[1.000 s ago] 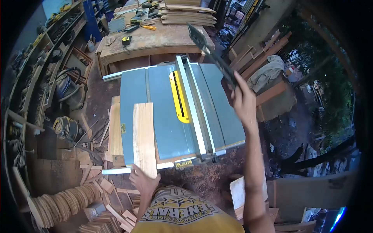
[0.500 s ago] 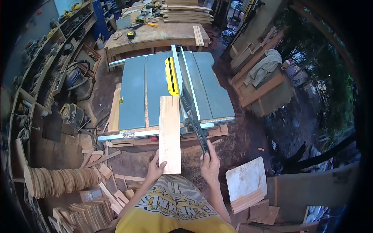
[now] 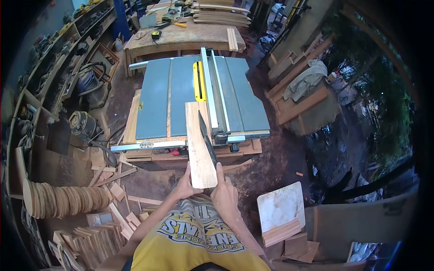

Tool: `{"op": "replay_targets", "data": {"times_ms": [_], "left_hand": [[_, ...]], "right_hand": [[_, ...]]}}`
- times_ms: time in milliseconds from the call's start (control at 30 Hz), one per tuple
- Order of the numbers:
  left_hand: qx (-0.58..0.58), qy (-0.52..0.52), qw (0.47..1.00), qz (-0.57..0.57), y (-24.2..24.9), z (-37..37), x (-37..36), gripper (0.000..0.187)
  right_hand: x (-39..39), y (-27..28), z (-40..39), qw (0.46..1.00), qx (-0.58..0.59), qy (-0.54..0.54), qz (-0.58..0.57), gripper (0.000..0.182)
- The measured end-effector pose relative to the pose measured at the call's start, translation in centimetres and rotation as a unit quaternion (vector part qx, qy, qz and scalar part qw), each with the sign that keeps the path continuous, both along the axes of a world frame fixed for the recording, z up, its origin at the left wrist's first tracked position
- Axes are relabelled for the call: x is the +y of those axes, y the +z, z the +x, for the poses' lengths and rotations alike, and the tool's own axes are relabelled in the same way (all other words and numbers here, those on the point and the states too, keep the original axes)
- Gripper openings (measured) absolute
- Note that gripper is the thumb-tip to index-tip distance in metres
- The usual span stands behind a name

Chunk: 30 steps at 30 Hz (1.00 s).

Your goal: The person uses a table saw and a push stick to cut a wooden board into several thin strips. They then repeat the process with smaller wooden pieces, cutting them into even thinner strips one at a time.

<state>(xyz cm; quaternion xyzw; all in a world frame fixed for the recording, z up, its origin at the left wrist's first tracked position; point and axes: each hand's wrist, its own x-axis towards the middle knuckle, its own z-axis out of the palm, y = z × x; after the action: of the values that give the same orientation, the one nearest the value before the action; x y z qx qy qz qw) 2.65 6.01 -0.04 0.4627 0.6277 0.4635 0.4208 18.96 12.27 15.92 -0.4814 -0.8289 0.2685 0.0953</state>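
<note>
A pale wooden board [image 3: 197, 153] reaches from in front of my waist over the near edge of the blue-grey table saw [image 3: 153, 99]. My left hand [image 3: 184, 186] grips the board's near end at the left edge. My right hand [image 3: 225, 196] is closed on a black push stick [image 3: 208, 142], its fingers right by the board's lower right edge. The stick slants up across the right part of the board. Just beyond the board's far end lies the yellow throat plate [image 3: 196, 86], with the metal rip fence [image 3: 209, 90] along its right side.
Behind the saw, a workbench [image 3: 194, 36] carries stacked planks and a tape measure [image 3: 156, 35]. Round wooden discs [image 3: 68, 198] and cut wood pieces [image 3: 92, 244] lie at the left. A white panel [image 3: 281, 207] leans at the right. Offcuts [image 3: 116, 178] litter the floor.
My right hand has moved left with the push stick, bringing it from beside the fence to across the board. The board's far end now tilts slightly left.
</note>
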Motion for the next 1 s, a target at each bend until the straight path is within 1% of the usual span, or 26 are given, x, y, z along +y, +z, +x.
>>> {"op": "replay_targets", "data": {"times_ms": [67,167,200,267,300,333,400,467,600,700,767,800,900,967,1000], "left_hand": [[-0.002,-0.016,1.000,0.010,-0.2,-1.3,-0.3,0.130],[-0.049,-0.024,0.998,-0.020,0.3,-2.7,0.4,0.127],[-0.080,-0.024,0.996,-0.009,0.5,-2.9,1.0,0.122],[-0.031,-0.027,0.999,-0.015,0.9,-3.1,1.5,0.120],[-0.005,-0.029,0.999,-0.017,2.1,-3.1,1.9,0.118],[0.076,-0.021,0.997,-0.025,2.7,-3.2,2.0,0.118],[0.235,-0.009,0.971,-0.043,3.2,-3.2,2.2,0.118],[0.247,0.000,0.969,-0.010,1.5,-3.6,2.5,0.120],[0.280,0.006,0.960,0.027,0.8,-4.6,3.5,0.122],[0.310,-0.007,0.950,-0.028,1.1,-5.7,4.8,0.122],[0.336,0.006,0.942,0.006,0.3,-6.3,5.6,0.123],[0.349,0.013,0.937,0.023,0.4,-6.6,5.9,0.123],[0.336,-0.014,0.941,-0.046,1.0,-7.5,7.0,0.125],[0.332,-0.016,0.942,-0.051,1.1,-7.8,7.6,0.126],[0.330,-0.017,0.942,-0.054,1.1,-8.0,7.9,0.126]], "right_hand": [[0.0,0.1,-0.3,1.000,0.001,0.001,0.000,0.075],[-0.1,0.7,-0.5,1.000,-0.016,0.005,-0.005,0.074],[-0.1,0.6,-0.6,1.000,-0.016,0.002,-0.009,0.074],[0.0,0.5,-0.9,1.000,-0.015,-0.004,-0.014,0.074],[0.1,0.4,-1.0,1.000,-0.011,-0.007,-0.013,0.073],[0.2,0.1,-1.0,1.000,-0.007,-0.010,-0.012,0.073],[0.3,-0.1,-1.1,1.000,-0.004,-0.016,-0.014,0.073],[0.4,-0.2,-1.2,1.000,-0.007,-0.017,-0.019,0.072],[0.4,0.0,-1.4,0.999,0.007,-0.024,-0.022,0.071],[0.4,0.4,-1.1,0.999,0.021,-0.032,-0.028,0.071],[0.4,0.4,-0.9,0.998,0.031,-0.036,-0.031,0.070],[0.3,0.2,-0.7,0.999,0.033,-0.028,-0.021,0.073],[0.4,-0.1,-0.1,0.999,0.041,-0.012,-0.001,0.079],[0.0,0.6,0.5,0.999,0.051,-0.013,-0.002,0.079],[-0.3,1.2,0.8,0.998,0.051,-0.022,-0.020,0.076]]}}
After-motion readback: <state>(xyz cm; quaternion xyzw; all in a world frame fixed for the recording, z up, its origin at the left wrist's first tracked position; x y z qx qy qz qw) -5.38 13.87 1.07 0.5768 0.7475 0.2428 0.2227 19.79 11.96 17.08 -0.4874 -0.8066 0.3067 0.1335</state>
